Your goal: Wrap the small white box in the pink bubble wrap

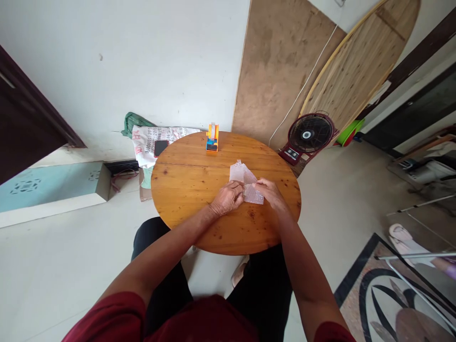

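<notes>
A sheet of clear bubble wrap [241,172] lies folded on the round wooden table [185,190]. My left hand [227,198] presses down on its near left part with fingers curled over it. My right hand [271,193] grips the near right edge of the same sheet, fingers closed. The far end of the sheet sticks out beyond both hands. Whatever may be inside the wrap is hidden. An orange and blue tape dispenser [212,138] stands at the table's far edge, well away from both hands.
A black floor fan [309,134] stands to the right of the table. Wooden boards [285,61] lean on the wall behind. A printed sack with a dark phone [160,147] on it lies left of the table. A patterned rug [392,294] is at lower right.
</notes>
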Tool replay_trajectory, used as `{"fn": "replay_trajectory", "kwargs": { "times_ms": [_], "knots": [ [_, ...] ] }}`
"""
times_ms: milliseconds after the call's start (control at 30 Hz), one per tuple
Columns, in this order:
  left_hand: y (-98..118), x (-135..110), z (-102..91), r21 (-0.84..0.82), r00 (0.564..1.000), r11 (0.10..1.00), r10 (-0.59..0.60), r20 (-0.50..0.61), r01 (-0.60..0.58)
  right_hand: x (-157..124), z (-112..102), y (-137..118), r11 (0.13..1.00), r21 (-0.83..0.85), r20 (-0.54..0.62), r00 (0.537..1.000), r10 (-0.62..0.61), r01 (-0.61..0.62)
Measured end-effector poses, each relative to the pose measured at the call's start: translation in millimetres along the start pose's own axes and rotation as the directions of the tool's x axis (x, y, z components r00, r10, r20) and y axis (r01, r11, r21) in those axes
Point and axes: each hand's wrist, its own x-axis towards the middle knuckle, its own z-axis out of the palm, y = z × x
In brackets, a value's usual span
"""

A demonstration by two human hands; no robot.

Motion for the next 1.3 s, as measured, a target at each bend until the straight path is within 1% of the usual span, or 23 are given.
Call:
{"fn": "replay_trajectory", "kwargs": {
  "times_ms": [33, 100, 267, 467, 567, 633, 733, 867, 967, 1067, 1200, 1300],
  "knots": [
    [-0.3, 0.1, 0.0, -0.004, 1.000, 1.000, -0.004, 0.006, 0.004, -2.5, 0.0, -3.1, 0.999, 0.044, 0.035, 0.999, 0.014, -0.015],
    [-0.5, 0.4, -0.4, -0.008, 1.000, 1.000, -0.012, 0.018, 0.012, -5.6, 2.0, -6.8, 0.995, 0.085, 0.053, 0.998, 0.044, -0.049],
    [1.0, 1.4, -2.9, -0.024, 1.000, 1.000, -0.003, 0.029, 0.004, -3.6, 13.3, -3.8, 0.990, 0.056, 0.037, 0.991, 0.129, -0.131],
    [3.7, 2.2, -4.9, -0.009, 0.999, 1.000, -0.017, 0.037, 0.017, -2.9, 20.2, -7.1, 0.990, -0.045, -0.044, 0.990, 0.134, -0.136],
    [5.3, 2.5, -6.6, -0.006, 0.998, 1.000, -0.022, 0.052, 0.022, -2.3, 22.1, -11.2, 0.988, -0.055, -0.073, 0.988, 0.138, -0.142],
    [6.4, 2.9, -8.6, 0.015, 0.998, 1.000, -0.027, 0.062, 0.026, -1.3, 23.6, -12.8, 0.988, -0.031, -0.099, 0.984, 0.145, -0.149],
    [8.0, 3.7, -11.9, 0.080, 0.997, 0.996, -0.033, 0.073, 0.027, -0.7, 25.5, -14.3, 0.985, 0.046, -0.127, 0.977, 0.173, -0.169],
    [10.0, 4.7, -14.4, 0.144, 0.996, 0.989, -0.036, 0.085, 0.024, -2.7, 27.0, -18.9, 0.963, 0.183, -0.089, 0.972, 0.217, -0.198],
    [10.7, 5.0, -14.6, 0.166, 0.993, 0.985, -0.056, 0.100, 0.039, -3.1, 29.8, -25.3, 0.945, 0.254, -0.062, 0.972, 0.228, -0.205],
    [8.6, 5.2, -13.4, 0.122, 0.993, 0.992, -0.047, 0.104, 0.034, 0.1, 34.2, -32.4, 0.939, 0.282, -0.060, 0.973, 0.221, -0.196],
    [2.5, 5.1, -10.1, 0.027, 0.994, 0.999, 0.021, 0.105, -0.024, 7.1, 38.9, -40.9, 0.950, 0.255, -0.059, 0.977, 0.204, -0.182],
    [-1.3, 3.8, -7.2, -0.046, 0.998, 0.999, 0.021, 0.056, -0.018, 10.2, 39.3, -46.1, 0.964, 0.194, -0.050, 0.979, 0.196, -0.183]
  ]
}}
